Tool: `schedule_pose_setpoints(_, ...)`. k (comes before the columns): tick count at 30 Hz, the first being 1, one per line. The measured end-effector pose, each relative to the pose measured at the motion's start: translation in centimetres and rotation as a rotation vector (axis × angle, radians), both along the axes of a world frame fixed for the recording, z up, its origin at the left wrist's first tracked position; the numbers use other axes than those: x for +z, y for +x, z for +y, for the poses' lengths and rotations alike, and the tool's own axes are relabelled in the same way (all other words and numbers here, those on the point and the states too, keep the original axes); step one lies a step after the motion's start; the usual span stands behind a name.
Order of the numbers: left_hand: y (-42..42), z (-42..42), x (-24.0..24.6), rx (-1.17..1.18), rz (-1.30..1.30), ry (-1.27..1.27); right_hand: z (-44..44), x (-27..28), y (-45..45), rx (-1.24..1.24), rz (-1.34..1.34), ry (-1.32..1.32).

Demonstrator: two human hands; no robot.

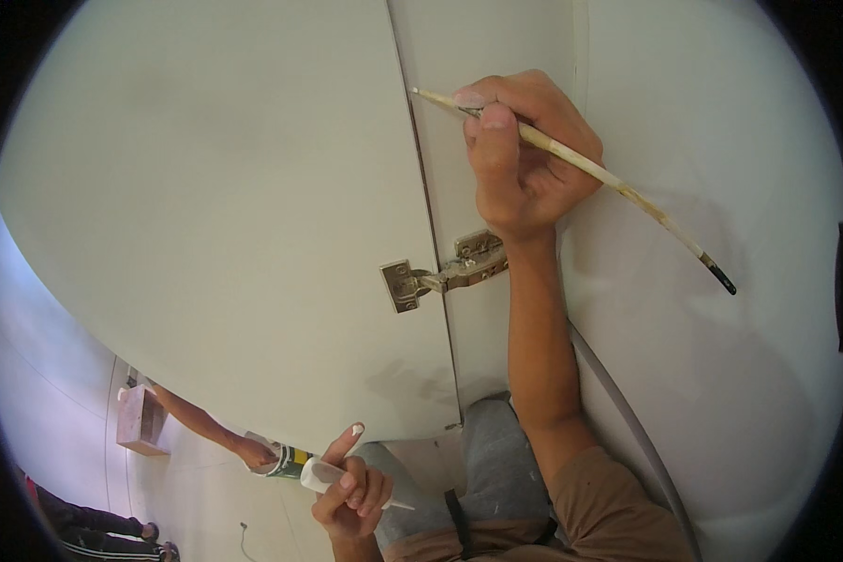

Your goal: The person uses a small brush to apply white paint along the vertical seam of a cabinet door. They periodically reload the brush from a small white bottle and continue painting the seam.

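Observation:
My right hand [534, 151] grips a slender, paint-stained artist's brush [646, 204] between thumb and fingers. The brush's tip is close to the dark gap [421, 158] along the edge of a white cabinet door [239, 175]. Below that hand, a metal concealed hinge [449, 272] spans the gap, its arm partly hidden by my wrist. Low in the view, my left hand [355, 492] has its fingers curled around a white tube [317, 475] with a narrow pointed nozzle. A white dab sits on the raised index fingertip.
Another person's hand [256, 453] reaches into a labelled bucket [288, 461] beyond the door's lower edge. A wooden box [140, 421] rests on the floor, and another person's legs [98, 527] show at lower left. A white panel [695, 126] stands at my right.

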State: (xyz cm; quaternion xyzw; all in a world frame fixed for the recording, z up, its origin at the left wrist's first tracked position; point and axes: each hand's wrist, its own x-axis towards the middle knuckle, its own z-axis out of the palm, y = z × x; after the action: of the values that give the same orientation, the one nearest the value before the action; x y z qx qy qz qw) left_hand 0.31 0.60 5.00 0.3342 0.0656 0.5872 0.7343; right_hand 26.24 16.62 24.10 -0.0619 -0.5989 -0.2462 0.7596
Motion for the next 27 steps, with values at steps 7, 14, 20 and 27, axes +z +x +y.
schedule_pose_setpoints(7, 0.1, 0.0, 0.5, -0.004, -0.006, -0.007, -0.3, 0.1, 0.2, 0.007, -0.062, -0.029)
schedule_pose_setpoints(14, 0.7, 2.2, 0.8, -0.02, -0.024, 0.008, 1.6, 0.7, 0.7, -0.009, -0.019, 0.022)
schedule_pose_setpoints(20, 0.8, 1.9, 1.0, 0.011, -0.037, -0.062, 1.1, 0.7, 0.6, -0.032, -0.04, 0.017)
schedule_pose_setpoints(27, 0.8, 1.9, 0.9, 0.017, -0.026, -0.084, 1.3, 0.5, 0.5, -0.022, 0.012, 0.016)
